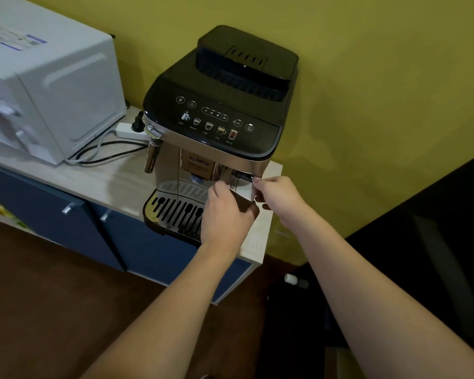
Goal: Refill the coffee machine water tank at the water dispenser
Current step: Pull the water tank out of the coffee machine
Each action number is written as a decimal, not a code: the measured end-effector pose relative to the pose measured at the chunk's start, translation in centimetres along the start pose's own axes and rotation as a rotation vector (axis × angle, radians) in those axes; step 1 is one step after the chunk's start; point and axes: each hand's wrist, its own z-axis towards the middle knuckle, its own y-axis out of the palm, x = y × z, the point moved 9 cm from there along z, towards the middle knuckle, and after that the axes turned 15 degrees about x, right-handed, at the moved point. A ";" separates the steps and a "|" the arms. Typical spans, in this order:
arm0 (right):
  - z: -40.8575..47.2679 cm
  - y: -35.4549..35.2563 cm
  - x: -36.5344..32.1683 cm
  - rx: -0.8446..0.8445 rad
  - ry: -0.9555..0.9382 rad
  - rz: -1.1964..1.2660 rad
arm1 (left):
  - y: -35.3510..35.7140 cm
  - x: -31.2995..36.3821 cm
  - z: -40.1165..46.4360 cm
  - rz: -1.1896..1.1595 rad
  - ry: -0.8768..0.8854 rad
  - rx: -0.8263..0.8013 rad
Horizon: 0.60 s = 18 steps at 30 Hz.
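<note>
Silver-fronted coffee machine [219, 127], centre frame: both my hands pinch the water tank [244, 196] at its lower right front, left hand [225, 214], right hand [278, 196]. Uneven pull risks jamming or spilling.

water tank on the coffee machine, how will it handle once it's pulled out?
The tank looks like rigid, glossy plastic, so probably stiff but a bit slippery. Both the left hand and right hand are on it, which suggests it is awkward one-handed. Any water level is hidden; if water remains, it may slosh and feel heavier.
</note>
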 end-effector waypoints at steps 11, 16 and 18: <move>0.6 -0.5 -0.5 0.049 0.000 0.073 | -3.0 -1.1 -2.4 0.084 0.051 -0.018; 0.0 -0.5 -1.0 0.074 0.012 0.052 | -3.0 0.0 -2.0 0.110 0.059 -0.054; -1.0 -0.5 -1.0 0.065 -0.001 0.005 | -3.9 -0.4 -2.8 0.125 0.065 -0.067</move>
